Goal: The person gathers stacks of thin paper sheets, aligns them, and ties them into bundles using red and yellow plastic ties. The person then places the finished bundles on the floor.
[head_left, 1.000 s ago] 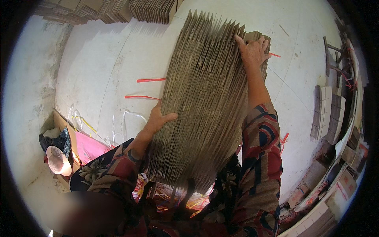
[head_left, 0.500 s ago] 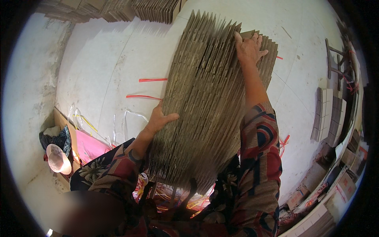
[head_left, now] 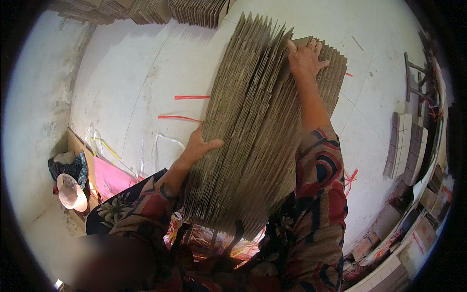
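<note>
A long stack of folded brown cardboard sheets (head_left: 243,121) stands on edge in front of me, its upper edges fanned in zigzag ridges. My left hand (head_left: 198,147) grips the stack's left side, thumb laid over the ridges and the other fingers mostly hidden along the side. At the far right part, my right hand (head_left: 306,59) holds the sheets with bent, spread fingers over their edges. Just left of this hand, a gap runs between two groups of sheets. Red straps (head_left: 192,97) stick out from beneath the stack on the left.
More folded cardboard (head_left: 197,12) stands at the far left by the wall. Two bundles of flat cardboard (head_left: 400,143) lie on the floor to the right, below a wooden stool (head_left: 416,80). Loose coloured straps (head_left: 219,241) lie near my legs. A pale hat (head_left: 72,192) rests at the left.
The sheets near my right hand have spread apart, and the gap beside it is wider. My right hand has shifted slightly left against the stack; my left hand stays at its side.
</note>
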{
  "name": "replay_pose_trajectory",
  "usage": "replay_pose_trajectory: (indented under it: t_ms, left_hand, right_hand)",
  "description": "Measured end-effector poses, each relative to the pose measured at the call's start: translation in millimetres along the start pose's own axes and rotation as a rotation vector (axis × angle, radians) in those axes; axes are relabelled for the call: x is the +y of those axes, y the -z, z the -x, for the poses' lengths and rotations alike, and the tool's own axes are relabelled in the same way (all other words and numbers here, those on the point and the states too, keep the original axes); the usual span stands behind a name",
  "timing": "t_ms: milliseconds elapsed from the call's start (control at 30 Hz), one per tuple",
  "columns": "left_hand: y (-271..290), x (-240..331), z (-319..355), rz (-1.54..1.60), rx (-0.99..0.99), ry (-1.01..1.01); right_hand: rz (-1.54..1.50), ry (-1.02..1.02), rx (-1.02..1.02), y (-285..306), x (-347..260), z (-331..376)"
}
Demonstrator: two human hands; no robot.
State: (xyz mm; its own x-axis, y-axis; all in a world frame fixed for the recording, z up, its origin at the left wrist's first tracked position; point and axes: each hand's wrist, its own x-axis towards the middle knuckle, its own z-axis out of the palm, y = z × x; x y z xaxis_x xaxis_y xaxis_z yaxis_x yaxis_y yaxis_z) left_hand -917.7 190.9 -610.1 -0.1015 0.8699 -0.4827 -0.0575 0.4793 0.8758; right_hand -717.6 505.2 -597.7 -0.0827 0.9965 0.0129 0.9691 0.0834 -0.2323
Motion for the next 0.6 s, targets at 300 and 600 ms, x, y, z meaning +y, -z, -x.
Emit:
replay_pose_trajectory:
  t_ms: [300,600]
  left_hand:
    - [2.6,-6.3,0.1,-0.046,0.034,-0.006]
    - [1.6,3.1,1.3,0.013,-0.006,0.032]
  right_hand:
    - [0.009,-0.051,-0.057,8.8,-17.9,5.3]
    - [0.13,0.368,0.141,5.1,-14.2,5.4]
